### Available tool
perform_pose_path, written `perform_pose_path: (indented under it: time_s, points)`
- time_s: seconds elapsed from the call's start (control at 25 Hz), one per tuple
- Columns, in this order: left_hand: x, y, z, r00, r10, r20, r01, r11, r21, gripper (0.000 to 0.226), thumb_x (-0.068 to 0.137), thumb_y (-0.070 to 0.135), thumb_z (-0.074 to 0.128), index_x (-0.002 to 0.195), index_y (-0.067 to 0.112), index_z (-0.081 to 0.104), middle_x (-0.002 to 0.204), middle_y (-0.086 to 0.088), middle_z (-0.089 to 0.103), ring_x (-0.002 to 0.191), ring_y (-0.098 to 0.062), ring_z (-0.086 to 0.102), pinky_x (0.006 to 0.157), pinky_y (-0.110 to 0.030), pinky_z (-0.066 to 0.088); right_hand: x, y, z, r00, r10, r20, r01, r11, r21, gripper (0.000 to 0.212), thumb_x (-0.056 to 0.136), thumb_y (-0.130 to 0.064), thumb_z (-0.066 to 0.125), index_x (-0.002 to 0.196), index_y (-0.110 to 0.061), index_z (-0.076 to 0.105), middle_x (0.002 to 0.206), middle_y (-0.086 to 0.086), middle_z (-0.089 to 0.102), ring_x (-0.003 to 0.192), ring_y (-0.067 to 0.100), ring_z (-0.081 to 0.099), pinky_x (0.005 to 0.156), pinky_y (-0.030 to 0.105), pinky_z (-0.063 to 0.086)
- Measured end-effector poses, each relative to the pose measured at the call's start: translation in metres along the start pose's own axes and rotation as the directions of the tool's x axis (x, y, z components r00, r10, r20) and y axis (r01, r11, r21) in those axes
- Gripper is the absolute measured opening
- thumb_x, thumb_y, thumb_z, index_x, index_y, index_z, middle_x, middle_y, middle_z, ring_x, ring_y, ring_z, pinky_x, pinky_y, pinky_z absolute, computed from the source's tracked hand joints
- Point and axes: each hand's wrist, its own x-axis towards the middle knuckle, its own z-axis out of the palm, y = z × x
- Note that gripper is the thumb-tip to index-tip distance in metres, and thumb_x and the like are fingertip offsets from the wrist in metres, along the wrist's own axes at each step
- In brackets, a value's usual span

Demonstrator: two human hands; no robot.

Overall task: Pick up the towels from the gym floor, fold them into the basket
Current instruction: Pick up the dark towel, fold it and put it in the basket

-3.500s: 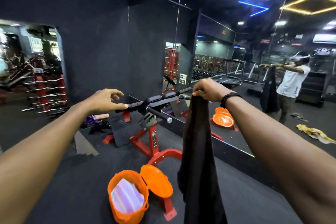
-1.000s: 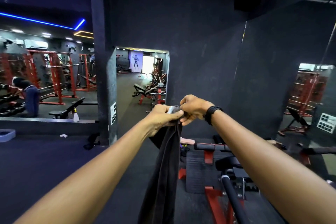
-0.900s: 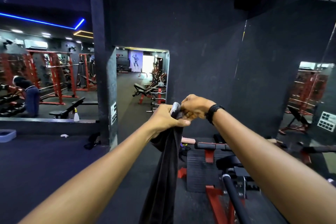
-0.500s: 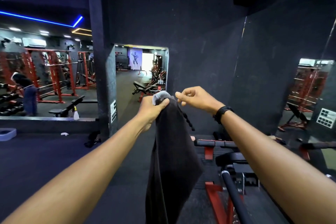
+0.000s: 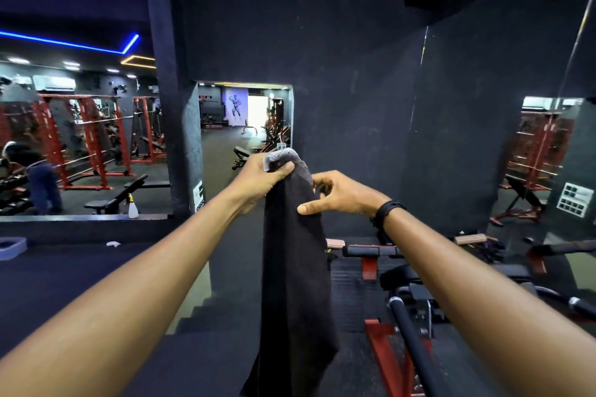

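black terry cloth, a long dark towel [image 5: 295, 271], hangs straight down in the middle of the head view, held out at arm's length in the air above the dark gym floor [image 5: 64, 280]. the left hand [image 5: 261, 177] grips the towel's top edge, its fingers [image 5: 283, 170] clamped over a bunched grey-edged corner at the top. the right hand [image 5: 342, 192] sits just beside it and a little lower, at the towel's right edge; its thumb lies across the front of the cloth and the other fingers curl behind the edge, though whether they are pinching the cloth tight cannot be told. a black braided band [image 5: 387, 211] circles the right wrist. below and to the right of the towel stands a red-framed weight bench with black padded rollers [image 5: 371, 251], and a black bar [image 5: 416, 351] runs toward the lower edge. on the left, a mirrored wall [image 5: 80, 145] shows red racks, and a white spray bottle [image 5: 133, 208] stands near its base.
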Motion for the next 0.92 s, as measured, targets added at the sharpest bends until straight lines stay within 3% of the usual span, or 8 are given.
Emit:
perform_pose_path:
  time_s: [0.16, 0.28, 0.44, 0.56, 0.64, 0.72, 0.84, 0.92]
  points:
    - [0.006, 0.005, -0.014, 0.992, 0.081, -0.100, -0.077, 0.996, 0.039, 0.014, 0.092, 0.005, 0.059, 0.097, 0.012, 0.069, 0.089, 0.003, 0.067, 0.084, -0.004, 0.058, 0.077, -0.015, 0.043, -0.012, 0.021, -0.005, 0.942, 0.312, 0.120, -0.236, 0.875, -0.423, 0.054, 0.060, -0.062, 0.080, 0.092, -0.019, 0.070, 0.094, -0.005, 0.073, 0.090, 0.012, 0.065, 0.090, 0.032, 0.052]
    - [0.010, 0.000, -0.035, 0.972, 0.068, -0.224, -0.057, 0.997, 0.056, 0.015, 0.091, 0.005, 0.060, 0.101, 0.009, 0.070, 0.087, 0.009, 0.065, 0.081, -0.001, 0.056, 0.067, -0.006, 0.041, -0.023, 0.042, -0.015, 0.907, 0.395, 0.146, -0.294, 0.842, -0.453, 0.039, 0.066, -0.055, 0.080, 0.076, -0.019, 0.071, 0.077, -0.008, 0.072, 0.073, 0.005, 0.063, 0.079, 0.031, 0.052]
    - [0.002, -0.022, -0.049, 0.934, 0.081, -0.349, -0.014, 0.981, 0.191, 0.016, 0.088, 0.002, 0.063, 0.098, 0.012, 0.070, 0.082, 0.014, 0.064, 0.080, 0.000, 0.054, 0.064, -0.006, 0.039, -0.023, 0.035, -0.040, 0.964, 0.202, -0.171, -0.259, 0.858, -0.443, 0.038, 0.084, -0.038, 0.071, 0.055, -0.022, 0.053, 0.055, -0.008, 0.046, 0.049, 0.000, 0.040, 0.048, 0.015, 0.032]
    - [0.000, -0.042, -0.068, 0.915, 0.049, -0.401, 0.068, 0.959, 0.274, 0.010, 0.078, 0.025, 0.073, 0.088, 0.024, 0.069, 0.088, 0.011, 0.071, 0.085, -0.006, 0.062, 0.083, -0.024, 0.048, -0.018, 0.035, -0.049, 0.953, 0.022, -0.302, -0.133, 0.927, -0.351, 0.036, 0.087, -0.030, 0.070, 0.056, -0.018, 0.056, 0.051, -0.006, 0.048, 0.047, -0.001, 0.039, 0.052, 0.018, 0.034]
    - [0.004, -0.055, -0.083, 0.878, -0.035, -0.478, 0.180, 0.949, 0.260, 0.043, 0.055, 0.057, 0.072, 0.076, 0.019, 0.069, 0.077, 0.006, 0.068, 0.073, -0.012, 0.058, 0.072, -0.031, 0.048, -0.016, 0.037, -0.047, 0.931, -0.041, -0.363, -0.069, 0.956, -0.284, 0.024, 0.084, -0.026, 0.073, 0.064, -0.014, 0.065, 0.055, -0.001, 0.058, 0.052, -0.001, 0.048, 0.056, 0.018, 0.041]
    - [0.003, -0.060, -0.086, 0.847, -0.087, -0.525, 0.226, 0.952, 0.208, 0.054, 0.044, 0.063, 0.074, 0.067, 0.015, 0.066, 0.069, 0.004, 0.060, 0.068, -0.012, 0.051, 0.065, -0.031, 0.043, -0.015, 0.038, -0.045, 0.897, -0.068, -0.438, -0.017, 0.982, -0.186, 0.012, 0.080, -0.019, 0.077, 0.076, -0.013, 0.067, 0.056, 0.001, 0.059, 0.049, 0.000, 0.052, 0.055, 0.016, 0.045]
    - [-0.003, -0.055, -0.082, 0.914, -0.196, -0.356, 0.254, 0.959, 0.123, 0.031, 0.064, 0.033, 0.086, 0.075, 0.012, 0.065, 0.070, -0.003, 0.056, 0.072, -0.016, 0.050, 0.067, -0.032, 0.043, -0.018, 0.042, -0.051, 0.888, 0.003, -0.460, -0.038, 0.997, -0.068, 0.022, 0.076, -0.010, 0.080, 0.092, -0.013, 0.065, 0.057, 0.002, 0.057, 0.046, 0.005, 0.054, 0.053, 0.020, 0.049]
    - [-0.010, -0.054, -0.077, 0.933, -0.321, -0.162, 0.353, 0.903, 0.245, 0.027, 0.072, 0.019, 0.082, 0.071, 0.008, 0.058, 0.062, -0.003, 0.053, 0.062, -0.015, 0.052, 0.059, -0.025, 0.043, -0.026, 0.053, -0.054, 0.935, 0.122, -0.333, -0.164, 0.981, -0.102, 0.015, 0.075, -0.010, 0.080, 0.081, -0.011, 0.067, 0.058, 0.006, 0.063, 0.046, 0.008, 0.057, 0.053, 0.022, 0.050]
